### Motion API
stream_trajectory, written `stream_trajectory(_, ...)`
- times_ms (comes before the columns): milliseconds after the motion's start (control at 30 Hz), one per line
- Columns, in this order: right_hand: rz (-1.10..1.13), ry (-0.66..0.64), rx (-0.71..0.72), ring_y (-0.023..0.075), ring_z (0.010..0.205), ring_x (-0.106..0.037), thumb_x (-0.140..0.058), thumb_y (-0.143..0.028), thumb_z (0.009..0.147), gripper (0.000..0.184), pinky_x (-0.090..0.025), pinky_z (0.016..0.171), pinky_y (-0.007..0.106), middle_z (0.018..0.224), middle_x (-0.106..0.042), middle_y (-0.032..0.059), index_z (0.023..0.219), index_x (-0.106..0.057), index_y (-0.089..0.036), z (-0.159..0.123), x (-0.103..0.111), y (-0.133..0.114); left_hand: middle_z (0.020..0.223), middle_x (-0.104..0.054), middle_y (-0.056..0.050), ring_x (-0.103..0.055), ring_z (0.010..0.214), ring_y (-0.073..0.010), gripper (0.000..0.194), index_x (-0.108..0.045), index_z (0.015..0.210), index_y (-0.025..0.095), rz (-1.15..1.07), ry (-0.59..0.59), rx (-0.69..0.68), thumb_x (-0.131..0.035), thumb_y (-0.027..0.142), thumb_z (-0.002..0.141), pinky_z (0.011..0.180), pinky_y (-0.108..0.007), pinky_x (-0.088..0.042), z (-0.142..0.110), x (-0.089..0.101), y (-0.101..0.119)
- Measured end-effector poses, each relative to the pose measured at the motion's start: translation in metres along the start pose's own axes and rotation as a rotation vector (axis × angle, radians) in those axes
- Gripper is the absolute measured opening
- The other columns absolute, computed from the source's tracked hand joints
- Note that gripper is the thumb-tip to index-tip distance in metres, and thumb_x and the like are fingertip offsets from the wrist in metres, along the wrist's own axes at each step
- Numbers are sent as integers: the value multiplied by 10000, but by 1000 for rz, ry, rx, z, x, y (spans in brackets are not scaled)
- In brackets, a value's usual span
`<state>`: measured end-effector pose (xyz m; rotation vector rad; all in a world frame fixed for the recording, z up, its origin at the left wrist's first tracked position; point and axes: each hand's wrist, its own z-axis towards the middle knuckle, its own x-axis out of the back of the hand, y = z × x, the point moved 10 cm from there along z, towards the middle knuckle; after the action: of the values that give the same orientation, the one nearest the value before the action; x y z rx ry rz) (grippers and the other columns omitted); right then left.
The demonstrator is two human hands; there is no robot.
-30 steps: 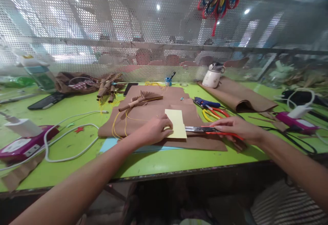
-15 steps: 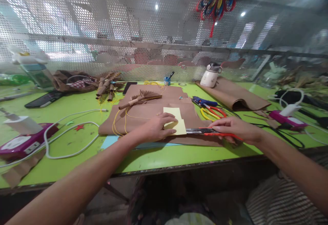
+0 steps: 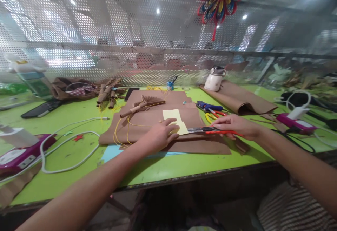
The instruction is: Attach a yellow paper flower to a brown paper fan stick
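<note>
Left hand (image 3: pixel 161 133) on yellow paper (image 3: pixel 182 128) — scissors (image 3: pixel 201 130) in right hand (image 3: pixel 240 126).
On my remote feed, left to right: fingers spread, touching the yellow paper, over brown paper (image 3: pixel 193 116); blades at its right edge — red handles clamped; 2 hands apart.
</note>
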<state>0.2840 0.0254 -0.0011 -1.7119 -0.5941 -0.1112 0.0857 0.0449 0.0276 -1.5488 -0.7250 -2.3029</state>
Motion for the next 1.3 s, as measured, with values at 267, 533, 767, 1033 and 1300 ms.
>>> stream_trajectory(267, -79, 22, -34, 49, 398, -415, -594, -513, 730, 508, -302, 370, 193, 674, -597, 36, 1066, -638, -135, -4, 4, 18, 1165, -512, -114, -429, 1114, -237, 341, -644, 941, 184, 76, -15, -62, -335, 324, 915, 938, -410, -346, 1, -1, 11)
stream_trajectory(533, -376, 11, 156, 231, 902, -587, -623, -466, 716, 373, -447, 791, 318, 1010, -659, 40, 1019, -675, -254, -8, -16, -11, 971, -528, -96, -477, 919, -226, 307, -589, 1027, 183, 50, -84, -78, -479, 404, 844, 824, -366, -381, -1, -4, 20)
stream_trajectory(767, -607, -32, 304, 228, 916, -556, -514, -479, 797, 408, -409, 830, 341, 996, -651, 66, 1084, -648, -222, -9, -29, -31, 975, -515, -96, -475, 921, -233, 315, -570, 1033, 180, 46, -107, -61, -506, 407, 824, 803, -360, -386, -1, -4, 20)
stream_trajectory(1033, -629, -18, 354, 219, 875, -559, -490, -485, 816, 402, -408, 800, 322, 973, -657, 69, 1080, -652, -228, -11, -38, -39, 950, -502, -92, -470, 892, -228, 311, -593, 958, 175, 74, -136, -63, -500, 436, 816, 776, -354, -387, -2, -7, 22)
stream_trajectory(1300, -631, -4, 387, 207, 923, -560, -451, -439, 857, 390, -406, 818, 305, 1039, -643, 67, 1136, -617, -223, -26, -42, -36, 918, -498, -82, -462, 872, -228, 356, -593, 958, 179, 115, -158, -71, -488, 484, 808, 751, -347, -388, -2, -9, 22)
